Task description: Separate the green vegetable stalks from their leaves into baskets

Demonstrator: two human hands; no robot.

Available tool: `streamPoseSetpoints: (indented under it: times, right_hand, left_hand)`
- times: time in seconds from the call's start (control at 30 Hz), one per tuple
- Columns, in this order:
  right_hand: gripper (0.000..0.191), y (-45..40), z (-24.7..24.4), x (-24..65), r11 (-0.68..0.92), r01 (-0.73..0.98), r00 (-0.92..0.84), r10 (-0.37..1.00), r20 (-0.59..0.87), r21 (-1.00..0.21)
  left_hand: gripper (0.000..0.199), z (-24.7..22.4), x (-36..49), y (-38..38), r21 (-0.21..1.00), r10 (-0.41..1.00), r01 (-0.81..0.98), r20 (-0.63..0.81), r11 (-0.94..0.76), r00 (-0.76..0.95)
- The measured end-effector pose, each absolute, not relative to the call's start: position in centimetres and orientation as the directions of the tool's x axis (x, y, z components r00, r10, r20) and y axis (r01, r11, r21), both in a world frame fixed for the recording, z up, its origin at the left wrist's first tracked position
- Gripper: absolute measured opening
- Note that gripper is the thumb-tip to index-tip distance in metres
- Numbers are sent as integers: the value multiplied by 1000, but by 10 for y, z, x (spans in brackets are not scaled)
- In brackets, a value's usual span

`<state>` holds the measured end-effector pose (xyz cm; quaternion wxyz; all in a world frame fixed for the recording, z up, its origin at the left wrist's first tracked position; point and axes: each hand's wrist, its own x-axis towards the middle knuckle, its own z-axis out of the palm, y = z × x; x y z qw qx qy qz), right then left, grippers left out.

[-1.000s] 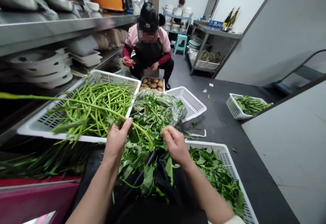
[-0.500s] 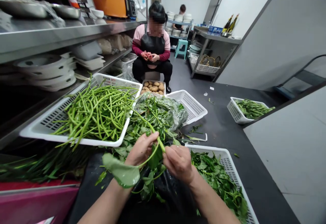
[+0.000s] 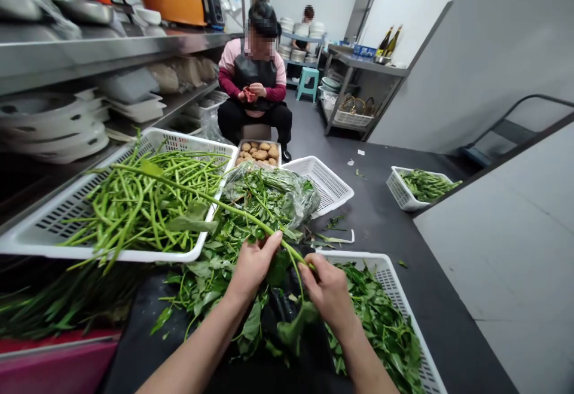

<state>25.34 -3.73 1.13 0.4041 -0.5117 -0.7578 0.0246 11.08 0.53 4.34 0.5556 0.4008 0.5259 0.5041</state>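
A long green leafy stem (image 3: 233,208) runs between my hands, its far end stretching left over the white basket (image 3: 179,257) of green stems (image 3: 147,208). My left hand (image 3: 255,262) is closed, pinching the stem between thumb and fingers. Farther right, my right hand (image 3: 330,289) also pinches it, near its right end. From the stem a side shoot bends down to a broad leaf (image 3: 296,325) below my hands. Loose greens (image 3: 210,277) lie heaped below and behind my left hand. By my right hand, another white basket (image 3: 397,289) holds picked leaves (image 3: 379,316).
Behind the greens lie a clear plastic bag (image 3: 296,194), a box of potatoes (image 3: 260,153) and a white basket (image 3: 334,185). A seated person (image 3: 255,77) handles something red. Metal shelves (image 3: 112,52) line the left; a basket of green pods (image 3: 403,194) stands right.
The stem's long end now stretches out left over the stem basket. The broad leaf has swung from beside my left wrist to below my right hand. My view has shifted slightly right.
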Motion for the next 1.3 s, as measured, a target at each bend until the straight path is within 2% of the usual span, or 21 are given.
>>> streamPoseSetpoints:
  times: [0.07, 0.13, 0.23, 0.33, 0.4, 0.5, 0.53, 0.6, 0.67, 0.73, 0.83, 0.93, 1.0, 1.07, 1.13, 1.2, 1.3]
  right_hand:
    - [20, -38, 17, 248, 596, 721, -288, 722, 629, -353]
    - [23, -47, 29, 243, 706, 661, -372, 604, 705, -256]
    - [21, -62, 46, 245, 744, 627, -322, 518, 792, -232]
    - [18, -64, 40, 271, 655, 698, -271, 615, 741, -289]
    - [20, -58, 20, 301, 522, 792, -253, 752, 608, -317]
    - [26, -50, -12, 340, 257, 916, -153, 934, 322, -308]
    - [25, -49, -18, 345, 185, 925, -104, 963, 249, -331]
    - [23, -49, -18, 339, 96, 873, -33, 990, 138, -479]
    - [21, -48, -8, 312, 50, 720, -39, 999, 31, -693]
    - [18, -42, 0, 277, 13, 555, -111, 992, -58, -831]
    - [23, -30, 1, 236, -4, 440, -184, 978, -95, -898]
    - [29, -20, -7, 219, -27, 400, -203, 972, -117, -916]
    - [31, -16, -9, 217, -38, 376, -232, 963, -134, -926]
    - [34, -16, -9, 217, -49, 351, -259, 955, -147, -935]
    - [35, -19, -9, 218, -73, 321, -263, 951, -163, -944]
    - [38, -23, -11, 219, -152, 262, -268, 937, -223, -953]
    - [44, -32, -19, 221, -330, 117, -281, 894, -350, -937]
  left_hand:
    - [27, 37, 107, 6, 970, 975, -133, -211, 201, -68]
    - [31, 26, 106, 9, 931, 945, -185, -325, 313, -37]
    - [39, 13, 104, 14, 842, 876, -280, -482, 461, -9]
    - [40, 14, 98, 17, 842, 884, -279, -462, 462, 71]
    - [36, 22, 95, 15, 861, 895, -246, -421, 445, 145]
    - [32, 33, 93, 12, 868, 888, -207, -415, 452, 196]
    - [31, 34, 94, 11, 874, 887, -186, -412, 449, 208]
    - [29, 31, 99, 9, 900, 899, -135, -382, 415, 215]
    - [28, 23, 103, 7, 922, 909, -60, -363, 382, 202]
    - [29, 16, 104, 5, 935, 921, 39, -355, 353, 164]
    - [26, 12, 94, 3, 959, 947, 146, -267, 243, 177]
    - [14, 16, 76, -3, 976, 916, 183, -175, 114, 361]
    - [8, 17, 68, -8, 972, 864, 222, -175, 76, 472]
    - [17, 13, 62, -10, 967, 843, 243, -195, 80, 501]
    - [25, 4, 55, -5, 966, 888, 208, -227, 153, 399]
    - [27, -10, 42, 6, 954, 940, 68, -300, 293, 163]
    - [28, -30, 15, 25, 907, 893, -121, -419, 403, -166]
